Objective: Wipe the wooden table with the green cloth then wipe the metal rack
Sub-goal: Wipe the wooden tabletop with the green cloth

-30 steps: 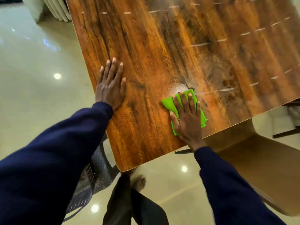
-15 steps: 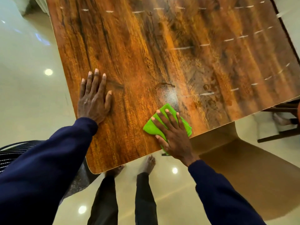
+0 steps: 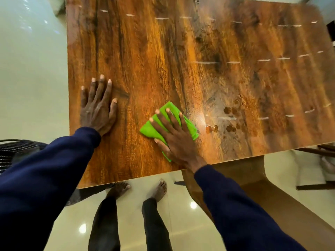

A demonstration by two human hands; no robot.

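Bench (image 3: 163,51): wiping seems under way, probably early.
Left hand (image 3: 97,109): flat by the bench's left edge, fingers straight, holding nothing.
Right hand (image 3: 174,134): near the bench's front edge, fingers spread, pressing the cloth (image 3: 150,130) flat there.
Droplets (image 3: 228,127): front-right of the bench, unwiped.
Rack: not in view, judged not yet started.

Head view, steeply down, close over table (image 3: 163,51).

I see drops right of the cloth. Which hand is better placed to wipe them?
Right. The right hand presses the green cloth, next to the drops; the left hand rests bare on the wooden table, farther away.
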